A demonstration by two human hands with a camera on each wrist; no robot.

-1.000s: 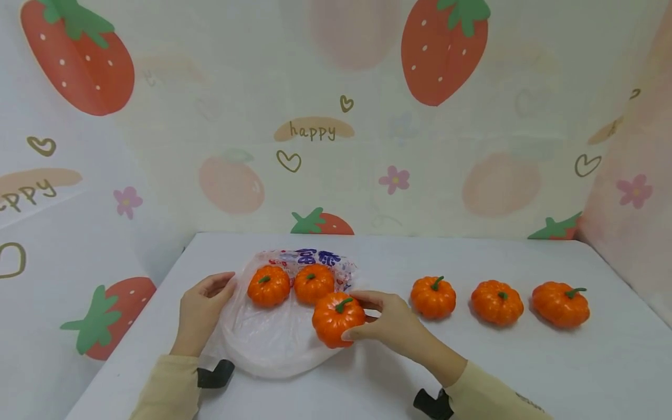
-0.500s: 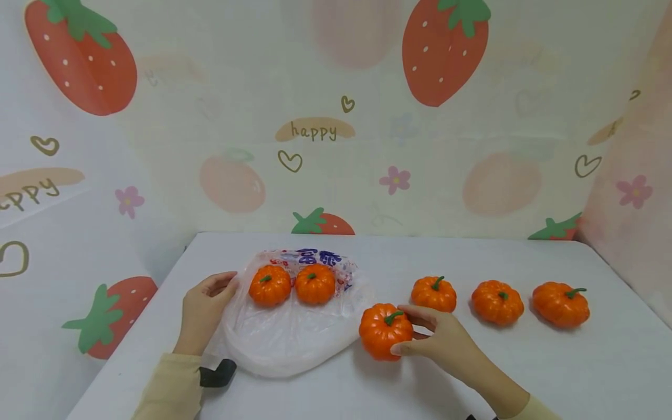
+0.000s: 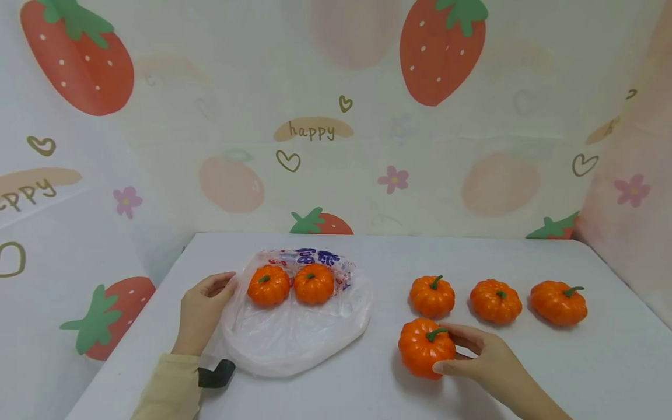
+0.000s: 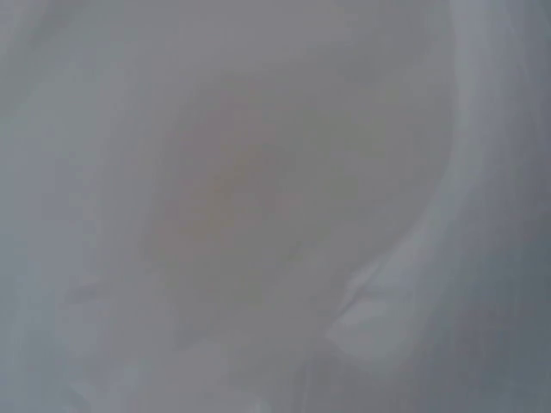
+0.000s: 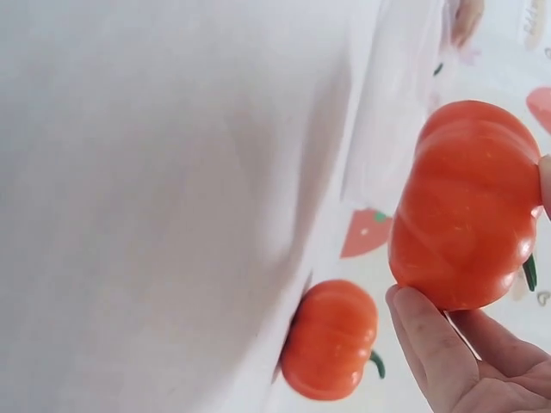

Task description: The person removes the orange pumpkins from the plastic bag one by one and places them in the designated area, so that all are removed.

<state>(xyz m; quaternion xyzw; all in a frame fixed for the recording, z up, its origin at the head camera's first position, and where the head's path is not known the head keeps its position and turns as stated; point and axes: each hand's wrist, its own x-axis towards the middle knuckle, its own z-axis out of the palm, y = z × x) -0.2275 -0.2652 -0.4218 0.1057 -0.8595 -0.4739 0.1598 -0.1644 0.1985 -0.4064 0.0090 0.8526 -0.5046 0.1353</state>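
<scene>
My right hand (image 3: 488, 361) grips a small orange pumpkin (image 3: 422, 347) with a green stem, thumb on the near side and fingers behind. The right wrist view shows the same pumpkin (image 5: 465, 206) held up by the fingertips, just above the white table. At the left, my left hand (image 3: 205, 309) pinches the rim of a white translucent plastic bag (image 3: 294, 344), which lies with its mouth spread. Two pumpkins, a left one (image 3: 269, 286) and a right one (image 3: 314, 284), sit at the bag's far part. Blurred whitish plastic (image 4: 258, 215) fills the left wrist view.
Three more pumpkins stand in a row on the right: one (image 3: 432, 296) just behind the held pumpkin, a middle one (image 3: 496, 301) and a far right one (image 3: 559, 303). A strawberry-printed cloth (image 3: 430, 192) hangs behind the white table (image 3: 336, 396).
My right hand has carried the pumpkin rightward and nearer, from above the bag to in front of the row's leftmost pumpkin. The left hand has stayed at the bag's rim.
</scene>
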